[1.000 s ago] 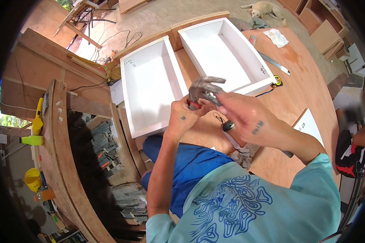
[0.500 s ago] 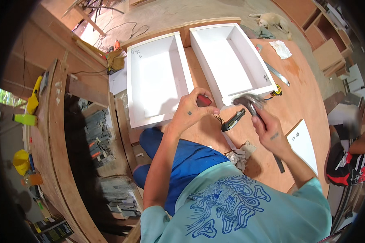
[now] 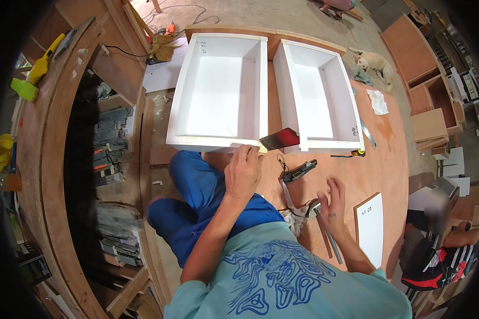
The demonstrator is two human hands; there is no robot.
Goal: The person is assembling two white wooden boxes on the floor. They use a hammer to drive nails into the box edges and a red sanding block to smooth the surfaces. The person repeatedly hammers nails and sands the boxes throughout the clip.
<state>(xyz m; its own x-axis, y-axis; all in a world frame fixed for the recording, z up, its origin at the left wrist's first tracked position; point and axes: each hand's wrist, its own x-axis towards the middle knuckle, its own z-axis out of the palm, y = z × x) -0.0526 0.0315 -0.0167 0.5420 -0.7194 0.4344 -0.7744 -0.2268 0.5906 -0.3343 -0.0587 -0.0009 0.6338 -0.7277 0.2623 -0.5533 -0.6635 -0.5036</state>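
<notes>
my pose, both sides.
left hand (image 3: 243, 173) curled at left white box's (image 3: 213, 142) near corner, hold unclear; right hand (image 3: 332, 199) loosely spread beside hammer (image 3: 333, 245).

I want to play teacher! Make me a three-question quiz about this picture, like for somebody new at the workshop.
1. How many open white boxes lie in front of the person?
2. True or false: the person's right hand is inside one of the boxes.
3. Which tool lies closest to the right hand?

Key:
1. Two, side by side with a gap between them.
2. False; it is outside both.
3. The hammer.
</notes>
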